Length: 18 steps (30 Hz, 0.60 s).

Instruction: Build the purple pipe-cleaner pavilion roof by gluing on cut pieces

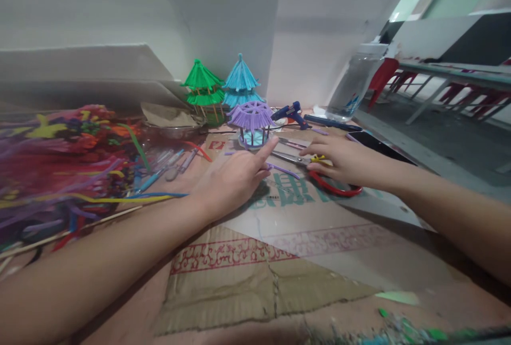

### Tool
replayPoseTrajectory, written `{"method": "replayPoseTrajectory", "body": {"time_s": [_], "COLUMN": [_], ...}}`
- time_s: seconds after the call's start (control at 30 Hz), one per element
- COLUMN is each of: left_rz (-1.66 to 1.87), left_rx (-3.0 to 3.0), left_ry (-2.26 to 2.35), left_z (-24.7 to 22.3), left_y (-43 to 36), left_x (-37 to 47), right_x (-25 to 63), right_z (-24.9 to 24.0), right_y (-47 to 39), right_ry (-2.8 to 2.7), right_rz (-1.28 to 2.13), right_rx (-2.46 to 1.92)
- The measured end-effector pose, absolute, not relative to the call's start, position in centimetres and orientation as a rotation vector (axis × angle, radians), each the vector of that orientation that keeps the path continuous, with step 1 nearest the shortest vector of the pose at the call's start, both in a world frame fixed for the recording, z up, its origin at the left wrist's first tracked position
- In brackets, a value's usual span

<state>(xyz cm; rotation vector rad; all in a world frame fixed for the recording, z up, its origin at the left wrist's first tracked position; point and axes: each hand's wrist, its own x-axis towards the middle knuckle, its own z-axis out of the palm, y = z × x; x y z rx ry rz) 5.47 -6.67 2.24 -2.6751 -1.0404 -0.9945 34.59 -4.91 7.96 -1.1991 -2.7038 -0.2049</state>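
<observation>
A small purple pavilion model [250,121] stands upright on the cardboard, its roof ringed with fuzzy strips over a pale blue base. My left hand [241,180] is just in front of it, index finger stretched forward, the other fingers curled in. From those curled fingertips a short purple pipe cleaner [285,171] runs to the right; the grip is partly hidden. My right hand [339,158] reaches over red-handled scissors [335,188], fingers bent and apart, touching near the handles. The scissors lie with their silver blades towards the pavilion.
Green [202,87] and blue [240,81] pavilion models stand against the wall. A blue glue gun [289,113] lies beside them. At right are a phone [379,147] and a clear plastic jar [353,87]. Colourful pipe cleaners [72,158] heap at left, near several pens [159,172].
</observation>
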Motion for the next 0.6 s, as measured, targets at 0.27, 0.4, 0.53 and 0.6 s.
{"method": "replayPoseTrajectory", "body": {"time_s": [0.27,0.4,0.53,0.6], "left_rz": [-1.012,-1.093,-1.301,-1.425], "left_rx": [-2.722,-2.777,-2.846,-2.837], "left_ry": [-1.107,-1.122,-1.195,-1.285], "left_z": [2.5,2.5,2.7,2.9], "left_y": [-6.8,-6.9,-6.8,-6.7], "left_x": [5.5,5.5,5.4,5.4], "right_x": [29.0,28.6,29.6,29.9], "right_z": [8.7,7.3,6.3,6.2], "right_y": [-6.7,-5.3,-4.7,-5.1], "right_ry": [-2.805,-2.729,-2.591,-2.457], "right_rz": [-0.031,0.086,0.163,0.23], "right_rx": [-1.493,-1.52,-1.42,-1.355]}}
